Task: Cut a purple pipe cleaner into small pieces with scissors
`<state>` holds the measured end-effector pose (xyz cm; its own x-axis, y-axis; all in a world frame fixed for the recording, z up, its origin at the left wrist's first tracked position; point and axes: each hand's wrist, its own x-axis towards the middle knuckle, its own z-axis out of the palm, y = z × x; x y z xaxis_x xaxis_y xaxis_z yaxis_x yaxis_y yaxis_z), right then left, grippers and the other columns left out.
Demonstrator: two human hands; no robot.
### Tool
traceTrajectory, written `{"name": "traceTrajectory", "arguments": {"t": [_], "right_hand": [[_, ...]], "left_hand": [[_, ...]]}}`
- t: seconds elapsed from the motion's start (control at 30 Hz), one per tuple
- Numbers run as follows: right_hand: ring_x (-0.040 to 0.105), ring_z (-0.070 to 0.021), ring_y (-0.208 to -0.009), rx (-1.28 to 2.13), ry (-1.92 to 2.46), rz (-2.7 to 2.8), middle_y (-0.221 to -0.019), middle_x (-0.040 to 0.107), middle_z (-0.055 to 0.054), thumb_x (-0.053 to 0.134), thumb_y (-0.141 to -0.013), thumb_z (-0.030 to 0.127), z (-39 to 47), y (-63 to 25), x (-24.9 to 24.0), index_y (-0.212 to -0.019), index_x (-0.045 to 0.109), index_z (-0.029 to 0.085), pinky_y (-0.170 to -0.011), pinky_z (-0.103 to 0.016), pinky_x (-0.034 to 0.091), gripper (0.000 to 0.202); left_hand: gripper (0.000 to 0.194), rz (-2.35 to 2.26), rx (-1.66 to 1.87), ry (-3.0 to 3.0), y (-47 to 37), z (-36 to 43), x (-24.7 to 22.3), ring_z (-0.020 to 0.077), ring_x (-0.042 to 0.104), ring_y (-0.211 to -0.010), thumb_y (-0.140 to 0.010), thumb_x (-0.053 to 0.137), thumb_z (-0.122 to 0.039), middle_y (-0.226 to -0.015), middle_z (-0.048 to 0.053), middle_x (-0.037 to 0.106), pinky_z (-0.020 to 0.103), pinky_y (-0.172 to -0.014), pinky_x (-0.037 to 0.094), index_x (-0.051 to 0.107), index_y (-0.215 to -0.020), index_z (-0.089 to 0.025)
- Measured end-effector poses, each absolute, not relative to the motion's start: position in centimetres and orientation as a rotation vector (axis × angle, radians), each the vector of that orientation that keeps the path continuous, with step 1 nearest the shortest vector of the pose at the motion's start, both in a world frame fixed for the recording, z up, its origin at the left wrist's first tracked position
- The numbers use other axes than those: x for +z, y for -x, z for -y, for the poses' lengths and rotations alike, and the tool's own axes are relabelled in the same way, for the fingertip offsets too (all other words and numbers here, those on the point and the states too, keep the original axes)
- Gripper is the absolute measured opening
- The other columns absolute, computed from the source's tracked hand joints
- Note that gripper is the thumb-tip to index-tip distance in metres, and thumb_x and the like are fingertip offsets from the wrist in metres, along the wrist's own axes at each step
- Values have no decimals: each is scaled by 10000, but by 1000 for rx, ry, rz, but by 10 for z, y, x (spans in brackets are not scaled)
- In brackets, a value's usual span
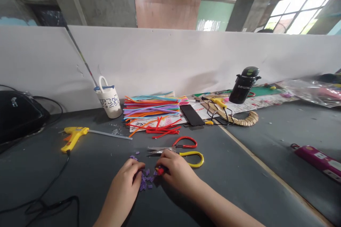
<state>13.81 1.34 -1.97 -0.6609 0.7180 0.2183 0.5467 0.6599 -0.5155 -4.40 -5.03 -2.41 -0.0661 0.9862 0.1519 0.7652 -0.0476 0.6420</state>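
Small purple cut pieces [144, 183] lie in a loose pile on the dark table between my hands. My left hand [126, 181] rests at the left side of the pile, fingers curled and pressed together; what they hold, if anything, is hidden. Closed in a pinch, my right hand [177, 170] grips a small red piece with a bit of yellow [160, 171] just right of the pile. Behind the right hand lie scissors with one red and one yellow handle [195, 161], blades pointing left and apart from the fingers.
A yellow glue gun [74, 136] with a glue stick and cable lies left. Farther back are colourful pipe cleaners [151, 108], loose red ones [166, 129], a white cup [110, 104], a black phone [192, 115], another yellow glue gun [220, 103] and a black bottle [242, 87].
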Motion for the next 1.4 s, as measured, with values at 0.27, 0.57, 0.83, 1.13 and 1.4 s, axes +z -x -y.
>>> {"name": "traceTrajectory", "arguments": {"t": [0.27,0.57,0.83,1.13,1.4], "right_hand": [[520,-190,-762,527,921,2550,-804,571,-42,552,-681,61,-5,-134,-24,-763,626,168,-678,-288,356,153],[498,-122,-678,847,816,2240,-725,528,14,484,-595,-13,2,-137,-13,-721,565,176,-595,-199,356,242],[505,-136,-685,818,816,2288,-745,553,-4,492,-605,3,3,-137,-14,-757,599,169,-608,-219,361,249],[512,-133,-688,923,836,2067,-730,549,6,514,-614,-10,5,-136,-5,-713,575,177,-615,-219,381,220],[497,-119,-643,1301,884,1849,-661,546,20,547,-692,62,6,-135,1,-653,571,164,-595,-218,372,111]], "left_hand": [[222,-1836,939,-1752,43,54,-18,203,610,-876,-806,434,-170,-917,42,667,305,-777,452,635,-884,-224],[129,-1697,884,-1590,25,64,1,183,562,-697,-808,504,-274,-765,8,599,270,-631,416,612,-761,-222],[192,-1734,977,-1452,22,62,-2,159,483,-611,-807,503,-322,-637,-18,515,246,-578,365,561,-670,-200],[235,-1551,1058,-869,14,64,-2,72,246,-461,-710,626,-395,-508,-81,335,182,-409,175,588,-693,-163],[262,-1405,1024,-790,14,67,1,69,239,-458,-751,590,-416,-524,-67,373,186,-406,146,603,-714,-157]]}}
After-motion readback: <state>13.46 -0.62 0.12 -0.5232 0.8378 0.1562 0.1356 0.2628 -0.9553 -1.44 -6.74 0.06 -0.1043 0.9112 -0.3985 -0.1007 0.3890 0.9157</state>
